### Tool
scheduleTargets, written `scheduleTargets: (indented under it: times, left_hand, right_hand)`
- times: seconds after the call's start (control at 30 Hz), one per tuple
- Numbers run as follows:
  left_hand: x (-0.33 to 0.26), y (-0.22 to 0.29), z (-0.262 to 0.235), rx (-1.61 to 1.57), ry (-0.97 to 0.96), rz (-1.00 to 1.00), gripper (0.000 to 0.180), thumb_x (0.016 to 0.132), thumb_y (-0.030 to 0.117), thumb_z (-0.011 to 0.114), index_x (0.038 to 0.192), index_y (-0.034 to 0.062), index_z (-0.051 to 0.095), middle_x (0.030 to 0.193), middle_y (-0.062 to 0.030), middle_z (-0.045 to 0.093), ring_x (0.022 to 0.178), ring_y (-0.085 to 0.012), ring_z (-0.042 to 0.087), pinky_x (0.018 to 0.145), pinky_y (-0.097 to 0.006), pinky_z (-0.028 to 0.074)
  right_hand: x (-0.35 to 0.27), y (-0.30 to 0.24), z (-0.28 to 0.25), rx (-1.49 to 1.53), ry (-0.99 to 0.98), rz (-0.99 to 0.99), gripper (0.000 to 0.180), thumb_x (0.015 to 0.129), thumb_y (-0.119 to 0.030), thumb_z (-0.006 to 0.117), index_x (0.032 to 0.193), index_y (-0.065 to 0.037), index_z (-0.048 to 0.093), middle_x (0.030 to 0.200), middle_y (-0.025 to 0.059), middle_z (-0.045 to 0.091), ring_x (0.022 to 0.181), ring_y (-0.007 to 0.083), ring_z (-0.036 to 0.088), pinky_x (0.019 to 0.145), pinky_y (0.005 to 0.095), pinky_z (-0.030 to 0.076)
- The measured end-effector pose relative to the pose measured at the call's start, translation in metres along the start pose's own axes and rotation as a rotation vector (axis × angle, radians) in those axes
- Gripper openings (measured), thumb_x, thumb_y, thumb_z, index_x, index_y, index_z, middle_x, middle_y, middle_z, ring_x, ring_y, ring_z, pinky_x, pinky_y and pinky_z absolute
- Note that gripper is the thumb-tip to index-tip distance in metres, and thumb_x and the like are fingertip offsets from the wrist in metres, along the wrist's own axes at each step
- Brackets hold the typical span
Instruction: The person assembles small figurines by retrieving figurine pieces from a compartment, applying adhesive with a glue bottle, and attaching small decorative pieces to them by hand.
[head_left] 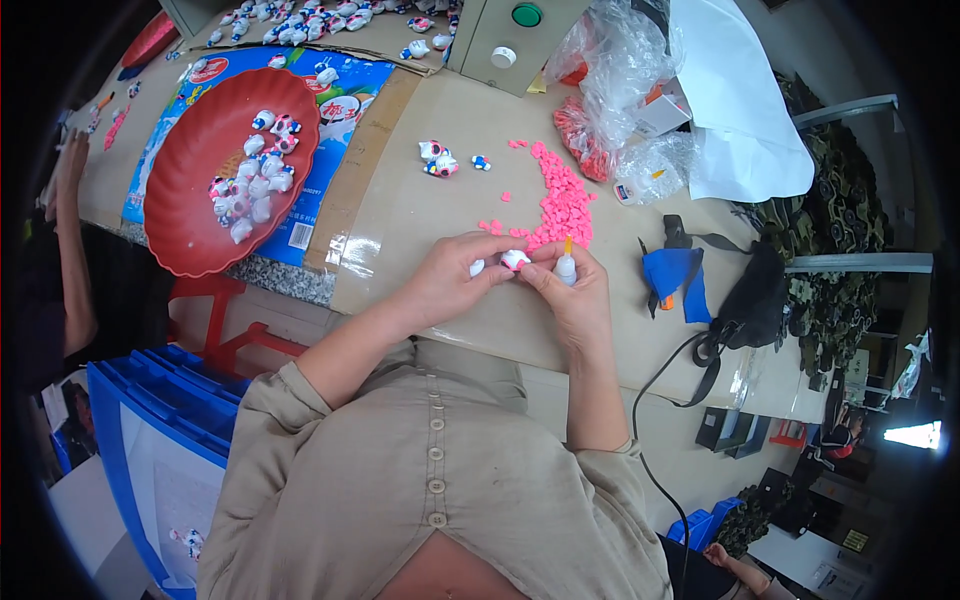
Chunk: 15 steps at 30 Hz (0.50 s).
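My left hand (448, 278) pinches a small white and pink toy figure (513, 260) over the table's front part. My right hand (572, 290) touches the same figure with its fingertips and also grips a small glue bottle (567, 264) with a yellow nozzle pointing up. Just beyond my hands lies a heap of small pink pieces (562, 200). A few finished figures (438, 160) sit farther back on the table.
A red tray (185, 210) with several figures lies at the left on a blue printed sheet (350, 90). Clear plastic bags (620, 80), a grey control box (510, 40), a blue cloth (672, 275) and a black strap (745, 300) are at the right. Another person's arm (70, 220) is at the far left.
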<state>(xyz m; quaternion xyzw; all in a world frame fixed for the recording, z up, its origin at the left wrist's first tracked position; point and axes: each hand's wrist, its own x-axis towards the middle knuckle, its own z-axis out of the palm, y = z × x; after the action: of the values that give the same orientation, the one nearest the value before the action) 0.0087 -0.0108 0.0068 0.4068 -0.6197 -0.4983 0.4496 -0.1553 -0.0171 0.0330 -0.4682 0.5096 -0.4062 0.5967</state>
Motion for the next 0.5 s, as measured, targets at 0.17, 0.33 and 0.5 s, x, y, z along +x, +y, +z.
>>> scheduleTargets:
  times: [0.17,0.33,0.5]
  left_hand:
    - [-0.001,-0.004,-0.001,0.013,-0.015,-0.001,0.03,0.074,0.002,0.058,0.104,0.0033,0.055,0.086,-0.0115,0.058,0.073,-0.0177,0.055,0.065,-0.028,0.044]
    - [-0.001,-0.001,-0.003,-0.002,-0.043,-0.003,0.028,0.074,0.001,0.057,0.101,0.0023,0.056,0.084,-0.0106,0.058,0.071,-0.0168,0.055,0.063,-0.028,0.044]
    - [0.0,0.002,-0.005,-0.079,-0.093,-0.099,0.026,0.074,0.0,0.056,0.1,0.0019,0.056,0.081,-0.008,0.056,0.069,-0.0128,0.052,0.061,-0.025,0.043]
  right_hand:
    - [0.0,0.002,0.0,-0.04,0.0,0.005,0.017,0.071,0.0,0.065,0.086,0.001,0.057,0.074,0.0066,0.06,0.068,0.0112,0.058,0.065,0.0214,0.048]
    - [-0.003,0.005,0.005,-0.166,0.053,-0.048,0.015,0.071,-0.003,0.066,0.084,0.002,0.059,0.074,0.0055,0.06,0.068,0.0093,0.057,0.063,0.02,0.046]
    - [-0.001,0.012,0.004,-0.183,0.067,-0.12,0.011,0.072,-0.004,0.066,0.079,0.002,0.06,0.075,0.0045,0.06,0.067,0.0078,0.054,0.061,0.0202,0.044]
